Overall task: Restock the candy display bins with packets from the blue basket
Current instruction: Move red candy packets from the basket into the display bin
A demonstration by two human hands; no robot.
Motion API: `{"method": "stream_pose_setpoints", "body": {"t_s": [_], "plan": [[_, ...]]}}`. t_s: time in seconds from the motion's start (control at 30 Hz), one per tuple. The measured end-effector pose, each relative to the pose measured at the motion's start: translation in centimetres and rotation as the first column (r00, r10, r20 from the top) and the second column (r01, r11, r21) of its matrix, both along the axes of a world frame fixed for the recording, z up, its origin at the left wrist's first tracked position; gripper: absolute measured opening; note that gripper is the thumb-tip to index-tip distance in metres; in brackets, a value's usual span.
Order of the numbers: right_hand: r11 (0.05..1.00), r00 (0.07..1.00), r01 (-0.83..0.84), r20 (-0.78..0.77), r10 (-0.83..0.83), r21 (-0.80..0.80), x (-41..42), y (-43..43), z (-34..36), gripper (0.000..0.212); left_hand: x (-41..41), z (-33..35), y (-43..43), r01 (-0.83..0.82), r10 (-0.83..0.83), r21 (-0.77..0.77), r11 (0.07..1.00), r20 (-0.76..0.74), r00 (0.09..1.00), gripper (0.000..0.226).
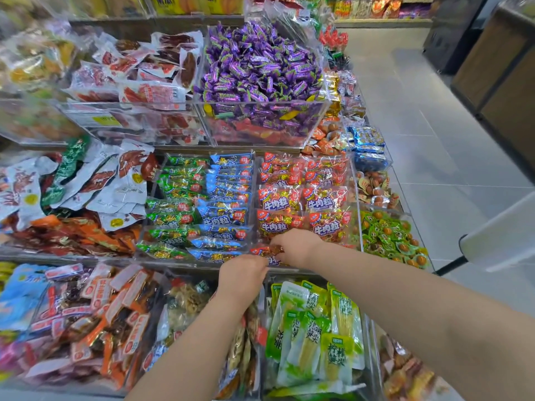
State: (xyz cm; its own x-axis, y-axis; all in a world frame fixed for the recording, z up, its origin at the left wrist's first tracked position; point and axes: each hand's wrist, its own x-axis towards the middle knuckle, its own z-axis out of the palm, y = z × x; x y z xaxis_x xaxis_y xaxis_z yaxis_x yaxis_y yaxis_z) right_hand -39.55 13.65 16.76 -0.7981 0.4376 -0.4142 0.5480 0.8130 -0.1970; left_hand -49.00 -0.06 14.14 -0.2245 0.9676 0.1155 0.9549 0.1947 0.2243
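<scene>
A red packet [267, 250] is held at the front of the red bin [255, 186], at 6 o'clock of its rows. It is pinched by the right hand [295, 247] from 3 o'clock and by the left hand [241, 273] from 7 o'clock, with fingers curled on its edges. The bin is judged nearly full, with room left only at the front. The blue basket is not seen, so what remains cannot be told.
</scene>
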Motion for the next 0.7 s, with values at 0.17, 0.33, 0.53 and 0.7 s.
{"method": "stream_pose_setpoints", "body": {"t_s": [0.17,0.33,0.53,0.7], "plan": [[0.998,1.000,0.023,-0.016,-0.022,0.064,1.6,0.0,0.5,0.034,-0.1,-0.7,0.1,-0.033,0.034,-0.028,0.999,0.050,0.998,0.019],[0.996,0.994,0.091,-0.062,-0.092,-0.022,2.6,0.0,0.1,0.038,0.1,-0.6,0.3,-0.066,0.072,-0.085,0.994,0.066,0.995,0.024],[0.957,0.910,0.245,-0.303,-0.283,-0.158,6.1,-1.2,0.9,0.036,1.6,0.8,-0.3,-0.044,0.035,0.045,0.998,0.183,0.983,0.019],[0.676,0.464,0.619,-0.510,-0.725,-0.399,15.8,-4.3,-0.5,0.019,6.9,0.1,0.9,0.105,-0.071,-0.099,0.990,0.296,0.953,0.018]]}}
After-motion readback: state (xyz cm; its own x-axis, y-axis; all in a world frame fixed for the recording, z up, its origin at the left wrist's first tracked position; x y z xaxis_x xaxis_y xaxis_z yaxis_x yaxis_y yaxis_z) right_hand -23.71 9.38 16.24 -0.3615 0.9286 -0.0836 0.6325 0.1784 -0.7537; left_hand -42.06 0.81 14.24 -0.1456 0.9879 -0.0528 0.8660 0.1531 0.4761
